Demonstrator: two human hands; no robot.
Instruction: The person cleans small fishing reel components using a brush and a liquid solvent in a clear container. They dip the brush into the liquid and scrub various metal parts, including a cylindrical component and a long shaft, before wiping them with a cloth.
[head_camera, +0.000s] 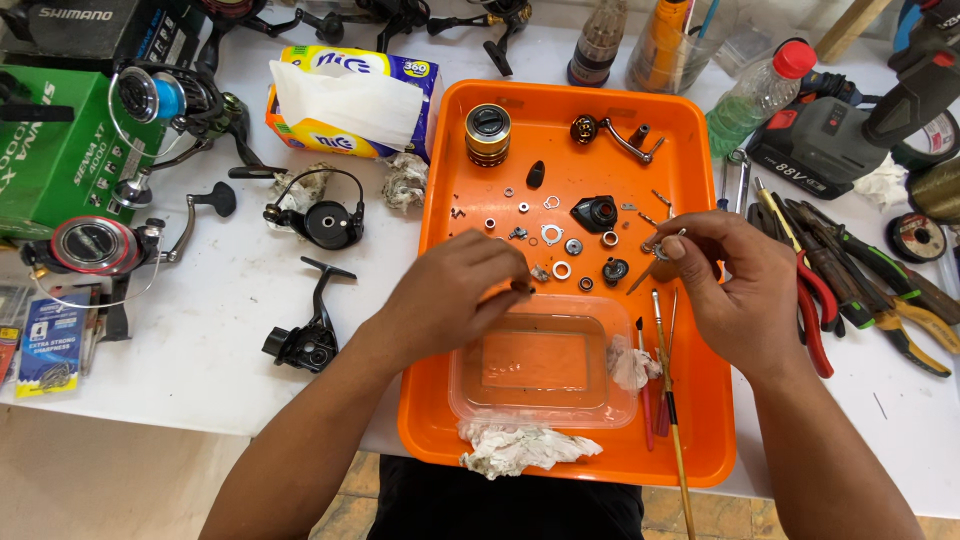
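left hand fingers pinched on a tiny part, just above the clear tub. right hand fingers clamp a small metal piece. best keep both low over the orange tray.

view: head, single camera | position: above the white table, worn at head height | facing: steeply down and forward | range: close, arm's length | centre: orange tray | shared overlap: none, one view only
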